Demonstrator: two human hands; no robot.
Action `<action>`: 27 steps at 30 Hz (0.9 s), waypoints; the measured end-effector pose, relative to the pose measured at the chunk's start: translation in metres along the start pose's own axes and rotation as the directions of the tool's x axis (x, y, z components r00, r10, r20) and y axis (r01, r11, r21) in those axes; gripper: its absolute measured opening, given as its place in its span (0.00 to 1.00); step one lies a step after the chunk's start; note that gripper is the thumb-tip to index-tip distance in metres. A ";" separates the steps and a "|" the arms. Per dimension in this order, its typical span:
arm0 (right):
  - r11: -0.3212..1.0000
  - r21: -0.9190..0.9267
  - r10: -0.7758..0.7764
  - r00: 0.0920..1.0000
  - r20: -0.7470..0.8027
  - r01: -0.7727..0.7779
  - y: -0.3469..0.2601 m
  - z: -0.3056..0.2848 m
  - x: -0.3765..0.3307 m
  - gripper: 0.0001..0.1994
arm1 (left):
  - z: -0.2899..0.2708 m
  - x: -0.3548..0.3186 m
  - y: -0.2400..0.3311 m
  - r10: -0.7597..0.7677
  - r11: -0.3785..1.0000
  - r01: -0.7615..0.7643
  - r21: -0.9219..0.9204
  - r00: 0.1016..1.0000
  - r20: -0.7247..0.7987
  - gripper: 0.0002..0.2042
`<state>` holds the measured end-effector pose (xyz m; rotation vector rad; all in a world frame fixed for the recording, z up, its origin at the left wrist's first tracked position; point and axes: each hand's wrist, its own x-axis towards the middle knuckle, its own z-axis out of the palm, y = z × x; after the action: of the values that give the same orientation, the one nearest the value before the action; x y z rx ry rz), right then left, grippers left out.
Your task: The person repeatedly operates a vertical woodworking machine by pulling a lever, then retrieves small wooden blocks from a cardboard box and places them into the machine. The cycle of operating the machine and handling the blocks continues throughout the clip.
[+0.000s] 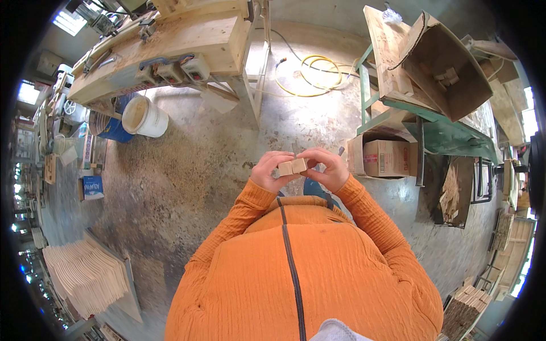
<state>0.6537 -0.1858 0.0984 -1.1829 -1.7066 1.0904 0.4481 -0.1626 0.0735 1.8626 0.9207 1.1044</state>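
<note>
Head view: both hands' fingers pinch small wooden blocks.

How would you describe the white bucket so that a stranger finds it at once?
Start at the long wooden workbench at upper left. Below its near edge, on the concrete floor, stands the white bucket. It leans against a blue drum, and it alone is white.

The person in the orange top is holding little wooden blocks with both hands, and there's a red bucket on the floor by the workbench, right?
Almost. The head view shows the left hand and the right hand together holding the small wooden blocks in front of the orange top. But the bucket on the floor by the workbench is white, not red.
</note>
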 end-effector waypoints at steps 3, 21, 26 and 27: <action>0.999 -0.035 -0.025 1.000 -0.003 0.025 -0.007 0.005 0.000 0.17 | -0.002 0.005 0.003 0.184 0.970 -0.177 0.165 0.983 -0.025 0.19; 0.990 0.050 0.134 0.991 -0.017 -0.133 0.011 -0.001 -0.010 0.16 | 0.014 0.004 -0.008 -0.383 0.830 0.431 -0.355 0.902 0.200 0.16; 0.959 0.105 0.270 0.962 -0.042 -0.264 0.020 -0.011 -0.015 0.17 | 0.031 0.013 -0.016 -0.515 0.642 0.606 -0.469 0.795 0.321 0.15; 0.950 0.160 0.279 0.959 -0.039 -0.270 0.023 -0.011 -0.016 0.17 | 0.033 0.014 -0.017 -0.522 0.661 0.610 -0.436 0.792 0.317 0.14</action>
<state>0.6744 -0.1939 0.0781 -1.3679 -1.4114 1.3131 0.4798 -0.1513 0.0531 1.0725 0.9050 0.6889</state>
